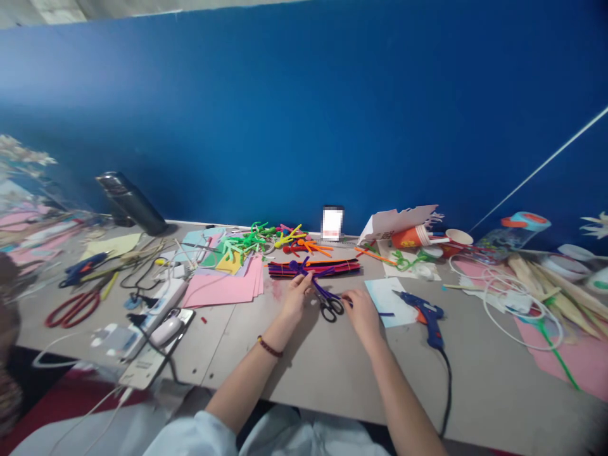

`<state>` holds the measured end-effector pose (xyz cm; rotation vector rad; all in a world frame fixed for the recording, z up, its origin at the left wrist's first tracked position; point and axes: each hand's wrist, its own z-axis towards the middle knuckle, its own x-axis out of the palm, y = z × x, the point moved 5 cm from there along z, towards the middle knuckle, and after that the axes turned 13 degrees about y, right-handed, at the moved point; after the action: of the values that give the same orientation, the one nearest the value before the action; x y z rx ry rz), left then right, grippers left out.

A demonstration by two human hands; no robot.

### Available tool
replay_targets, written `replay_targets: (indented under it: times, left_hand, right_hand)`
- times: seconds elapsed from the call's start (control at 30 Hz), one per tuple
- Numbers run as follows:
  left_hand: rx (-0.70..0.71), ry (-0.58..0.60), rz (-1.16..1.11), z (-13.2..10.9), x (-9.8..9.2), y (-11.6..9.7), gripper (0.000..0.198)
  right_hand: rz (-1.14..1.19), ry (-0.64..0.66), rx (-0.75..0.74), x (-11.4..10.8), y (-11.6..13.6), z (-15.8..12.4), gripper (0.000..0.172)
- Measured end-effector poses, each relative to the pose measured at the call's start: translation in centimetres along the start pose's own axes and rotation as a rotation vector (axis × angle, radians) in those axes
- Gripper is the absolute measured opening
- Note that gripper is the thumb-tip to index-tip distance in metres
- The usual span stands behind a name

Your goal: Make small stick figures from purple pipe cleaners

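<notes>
My left hand (295,296) is closed in a pinch on a purple pipe-cleaner figure (297,267) with a looped head and thin limbs. One purple strand slants from it down to the right. Its end is between the fingertips of my right hand (361,311), also closed. A short purple piece (387,315) shows just right of that hand. Below the strand, between both hands, lies a pair of black-handled scissors (331,309). Behind my hands rests a banded bundle of pipe cleaners (344,268) in dark, red and orange colours.
Finished-looking green figures (249,240) and an orange one (306,246) lie behind. Pink paper (223,288), a power strip (161,310) and red-handled scissors (71,309) are left. A blue glue gun (427,313) with its cord lies right, near paper cups (411,237).
</notes>
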<state>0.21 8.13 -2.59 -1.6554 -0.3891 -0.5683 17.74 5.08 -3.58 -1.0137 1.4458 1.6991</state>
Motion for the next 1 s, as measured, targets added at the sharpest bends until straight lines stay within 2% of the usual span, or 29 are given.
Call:
replay_targets:
  times: [0.17, 0.27, 0.4, 0.5, 0.63, 0.8, 1.0]
  left_hand:
    - [-0.012, 0.039, -0.033, 0.1, -0.2, 0.5, 0.037]
    - [-0.034, 0.085, -0.091, 0.2, -0.2, 0.7, 0.038]
    - [-0.089, 0.081, -0.131, 0.0, -0.2, 0.6, 0.035]
    - [-0.126, 0.064, -0.184, 0.0, -0.2, 0.6, 0.032]
    - [-0.178, 0.077, -0.262, 0.1, 0.1, 1.0, 0.023]
    - [-0.264, 0.156, -0.278, -0.3, 1.0, 1.7, 0.018]
    - [-0.291, 0.232, -0.157, -1.2, 1.9, 2.0, 0.018]
  right_hand:
    - [-0.074, 0.014, -0.012, -0.1, 0.8, -0.1, 0.016]
    - [-0.052, -0.02, -0.001, -0.2, 1.0, -0.1, 0.015]
    - [0.251, -0.082, 0.011, -0.9, 0.9, -0.1, 0.015]
    - [0.515, -0.124, -0.061, -1.7, 1.6, -0.4, 0.018]
    - [0.67, -0.095, -0.153, -2.1, 3.1, -0.8, 0.021]
    - [0.682, -0.11, -0.124, -1.7, 3.6, -0.9, 0.022]
    - [0.681, -0.155, -0.075, -1.7, 3.1, -0.8, 0.022]
